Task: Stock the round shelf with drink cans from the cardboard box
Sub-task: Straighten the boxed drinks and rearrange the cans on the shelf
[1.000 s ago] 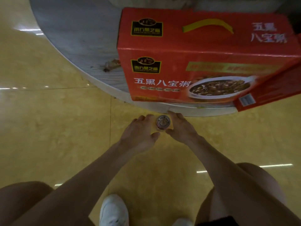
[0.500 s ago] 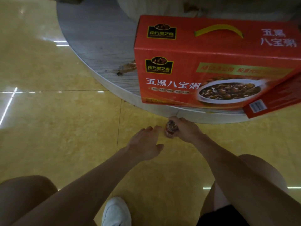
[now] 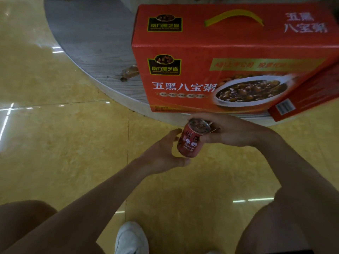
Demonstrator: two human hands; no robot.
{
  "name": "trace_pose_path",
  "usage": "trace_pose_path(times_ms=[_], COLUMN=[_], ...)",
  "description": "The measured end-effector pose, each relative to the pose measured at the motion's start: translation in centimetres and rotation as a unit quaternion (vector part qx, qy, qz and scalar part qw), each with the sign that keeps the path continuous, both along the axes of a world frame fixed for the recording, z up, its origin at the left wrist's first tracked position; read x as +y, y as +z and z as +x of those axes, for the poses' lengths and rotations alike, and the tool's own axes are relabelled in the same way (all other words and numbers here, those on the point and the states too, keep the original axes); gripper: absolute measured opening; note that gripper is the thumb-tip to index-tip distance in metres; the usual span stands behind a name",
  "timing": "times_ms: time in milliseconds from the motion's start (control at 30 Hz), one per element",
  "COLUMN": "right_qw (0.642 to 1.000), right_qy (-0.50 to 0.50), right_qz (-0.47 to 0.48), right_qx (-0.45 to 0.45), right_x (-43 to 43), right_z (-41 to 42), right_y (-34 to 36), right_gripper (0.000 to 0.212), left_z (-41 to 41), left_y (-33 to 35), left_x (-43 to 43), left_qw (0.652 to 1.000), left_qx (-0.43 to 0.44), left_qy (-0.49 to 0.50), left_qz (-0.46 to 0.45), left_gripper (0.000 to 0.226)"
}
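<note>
Fingers point(image 3: 205, 116) of the right hand point(image 3: 233, 132) curl over the rim of a red drink can point(image 3: 189, 142), with the thumb pressed against its side, so this hand grips the can near its top. The can is held in the air above the yellow tiled floor point(image 3: 55, 143), just in front of the edge of the round shelf point(image 3: 88, 43), and it is tilted so that its silver lid faces up towards the camera and its base points down and to the left. White lettering shows on its side. The left hand point(image 3: 163, 154) lies cupped beside the can's lower half, its fingers loosely spread and only slightly bent, the thumb reaching under the base; whether it actually touches the can cannot be told. On the grey wood-grain shelf stands a closed red cardboard box point(image 3: 229, 70) with a yellow carrying handle point(image 3: 233, 17) on top and a picture of a bowl of dark porridge on its front. A second red box point(image 3: 311, 94) leans against its right end. A small brown scrap point(image 3: 129, 73) lies on the shelf just left of the box. Bare knees frame the bottom corners of the view, and a white shoe point(image 3: 131, 237) rests on the floor between them.
</note>
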State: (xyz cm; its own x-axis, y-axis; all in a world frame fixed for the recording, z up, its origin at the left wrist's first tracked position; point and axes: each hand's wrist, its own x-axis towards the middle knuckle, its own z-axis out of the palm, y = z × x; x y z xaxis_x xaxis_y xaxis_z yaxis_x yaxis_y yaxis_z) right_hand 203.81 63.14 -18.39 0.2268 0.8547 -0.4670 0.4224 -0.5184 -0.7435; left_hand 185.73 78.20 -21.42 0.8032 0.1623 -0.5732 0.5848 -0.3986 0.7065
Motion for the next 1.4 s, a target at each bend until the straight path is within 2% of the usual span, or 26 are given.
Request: trace_pose_path(times_ms=[167,333,467,567,833,1033,1133,1233,1400], right_qw=[0.996,0.989,0.980,0.970,0.950,0.943,0.938,0.927,0.905], right_qy=[-0.032,-0.102,-0.145,-0.173,-0.214,-0.266,-0.299,-0.335,-0.397], right_qz=[0.056,0.100,0.114,0.132,0.139,0.114,0.099,0.101,0.105], right_qx=[0.061,0.033,0.075,0.112,0.180,0.163,0.148,0.138,0.109], right_x=[-0.9,-0.7,-0.6,-0.7,-1.0,-0.8,-1.2,-2.0,-2.6], right_z=[-0.1,-0.6,-1.0,-1.3,-2.7,-3.9,-4.9,-5.7,-8.7], right_y=[2.5,2.9,3.0,3.4,4.0,4.7,5.7,7.3,9.4], right_gripper=[0.056,0.065,0.045,0.039,0.035,0.029,0.040,0.025,0.036], left_z=[0.6,0.9,1.1,1.2,1.0,0.5,0.1,-0.2,-1.0], left_y=[0.4,1.5,2.8,3.5,4.7,5.8,7.3,8.9,11.6], left_x=[-1.0,-1.7,-2.2,-2.8,-3.9,-4.7,-6.0,-7.6,-8.6], left_qw=[0.994,0.986,0.978,0.970,0.967,0.968,0.964,0.958,0.955], left_qx=[-0.053,-0.088,-0.097,-0.111,-0.107,-0.090,-0.068,-0.051,-0.022], left_qy=[0.072,0.127,0.147,0.162,0.204,0.219,0.240,0.263,0.274], left_qz=[-0.064,-0.063,-0.109,-0.142,-0.110,-0.085,-0.095,-0.102,-0.109], left_gripper=[0.075,0.066,0.062,0.060,0.044,0.044,0.046,0.044,0.043])
